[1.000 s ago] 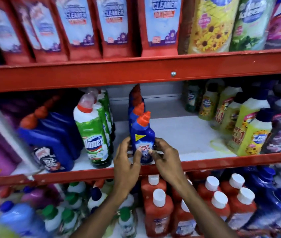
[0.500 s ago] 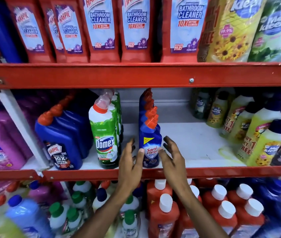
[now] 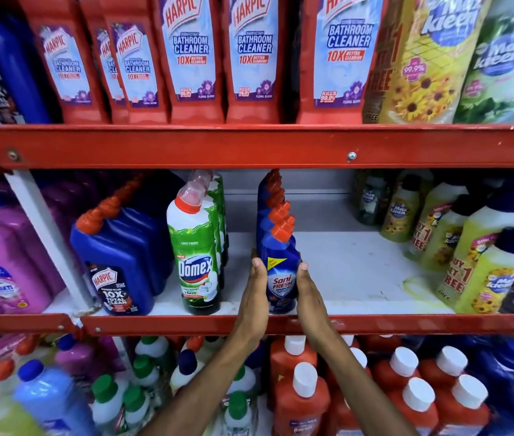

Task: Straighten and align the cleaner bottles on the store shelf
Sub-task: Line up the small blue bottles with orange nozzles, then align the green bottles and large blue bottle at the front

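Note:
A row of blue Sani Fresh bottles with orange caps runs front to back on the middle shelf. The front Sani Fresh bottle (image 3: 280, 275) stands upright near the shelf's front lip. My left hand (image 3: 255, 294) lies flat against its left side and my right hand (image 3: 307, 294) flat against its right side, clamping it between the palms. Left of it stands a row of green Domex bottles (image 3: 197, 256). Further left are blue Harpic bottles (image 3: 117, 262).
The red shelf lip (image 3: 186, 324) runs in front of the bottles. A bare white stretch of shelf (image 3: 359, 272) lies right of the Sani Fresh row, then yellow Max Kleen bottles (image 3: 482, 269). Red Harpic bathroom cleaner bottles (image 3: 252, 58) fill the shelf above; red white-capped bottles (image 3: 303, 401) below.
The view has come closer and lower to the shelf. My hands went from spread fingers around the front Sani Fresh bottle to flat palms pressed on both its sides.

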